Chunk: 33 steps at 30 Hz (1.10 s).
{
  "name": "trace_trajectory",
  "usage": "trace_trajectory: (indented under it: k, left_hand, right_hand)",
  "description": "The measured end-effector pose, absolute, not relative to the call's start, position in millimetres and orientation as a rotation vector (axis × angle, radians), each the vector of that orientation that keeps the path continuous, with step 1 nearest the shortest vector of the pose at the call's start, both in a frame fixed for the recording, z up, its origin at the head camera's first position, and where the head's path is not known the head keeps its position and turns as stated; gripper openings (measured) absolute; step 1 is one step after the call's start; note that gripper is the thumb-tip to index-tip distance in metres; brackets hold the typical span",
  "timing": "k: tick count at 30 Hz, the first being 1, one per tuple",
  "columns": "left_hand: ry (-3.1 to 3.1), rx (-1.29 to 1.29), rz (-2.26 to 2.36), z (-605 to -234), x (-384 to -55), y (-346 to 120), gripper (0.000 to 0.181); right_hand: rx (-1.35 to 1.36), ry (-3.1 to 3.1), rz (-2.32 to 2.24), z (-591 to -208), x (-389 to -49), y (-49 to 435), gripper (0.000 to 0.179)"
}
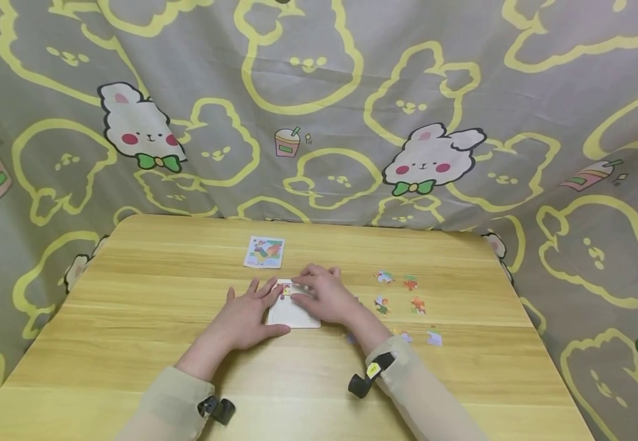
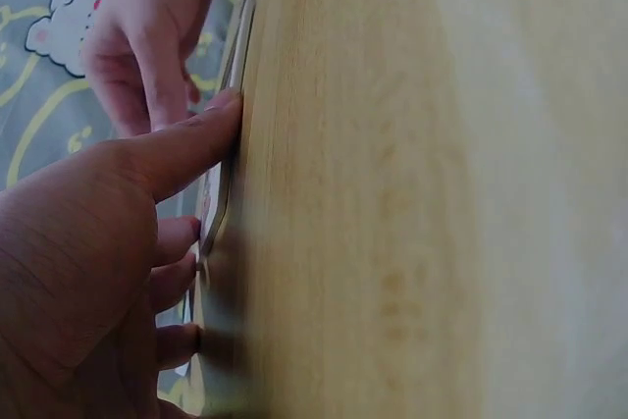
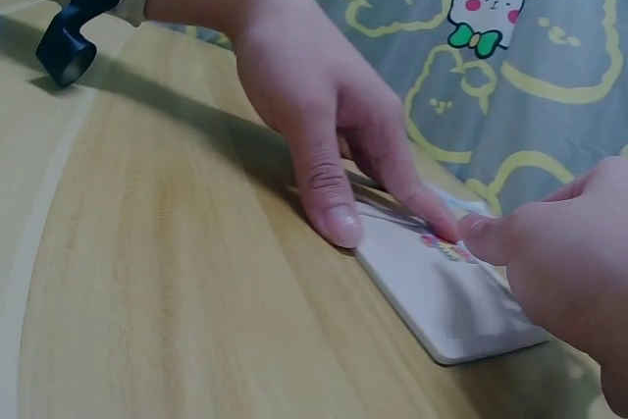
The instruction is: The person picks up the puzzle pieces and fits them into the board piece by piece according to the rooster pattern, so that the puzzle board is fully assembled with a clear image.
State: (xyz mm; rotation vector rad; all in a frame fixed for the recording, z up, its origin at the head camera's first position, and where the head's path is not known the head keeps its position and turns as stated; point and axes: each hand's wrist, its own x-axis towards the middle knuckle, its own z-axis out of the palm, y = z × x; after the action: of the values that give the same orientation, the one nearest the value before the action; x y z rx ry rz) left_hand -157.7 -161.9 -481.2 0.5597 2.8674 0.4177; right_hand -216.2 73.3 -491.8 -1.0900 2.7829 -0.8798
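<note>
A thin white square puzzle tray (image 1: pixel 291 315) lies flat on the table, with a small colourful puzzle piece (image 1: pixel 287 290) at its far left corner. My left hand (image 1: pixel 247 315) spreads along the tray's left side, thumb at the near edge and index fingertip at the piece. From the right, my right hand (image 1: pixel 326 294) reaches over the tray, its thumb and index fingertips around the piece's right side. In the right wrist view, fingertips of both hands meet close to the puzzle piece (image 3: pixel 446 247) on the tray (image 3: pixel 442 306).
Several loose puzzle pieces (image 1: pixel 418 305) lie to the right, some partly hidden by the right forearm. A square picture card (image 1: pixel 265 252) with a colourful animal lies beyond the tray. Behind the wooden table (image 1: pixel 175 245) hangs a patterned curtain (image 1: pixel 319 135).
</note>
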Motion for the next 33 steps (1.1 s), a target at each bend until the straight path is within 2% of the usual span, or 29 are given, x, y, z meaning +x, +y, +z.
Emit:
trace_trajectory:
  k: [13, 33]
  left_hand:
    - [2.867, 0.577, 0.423, -483.3, -157.6, -162.6, 0.095]
    - [2.876, 0.600, 0.470, -484.3, -155.6, -164.5, 0.094]
  right_hand:
    - [-1.059, 2.770, -0.961, -473.5, -206.2, 113.3, 0.041]
    - [-0.924, 2.774, -1.069, -466.4, -205.7, 180.8, 0.038]
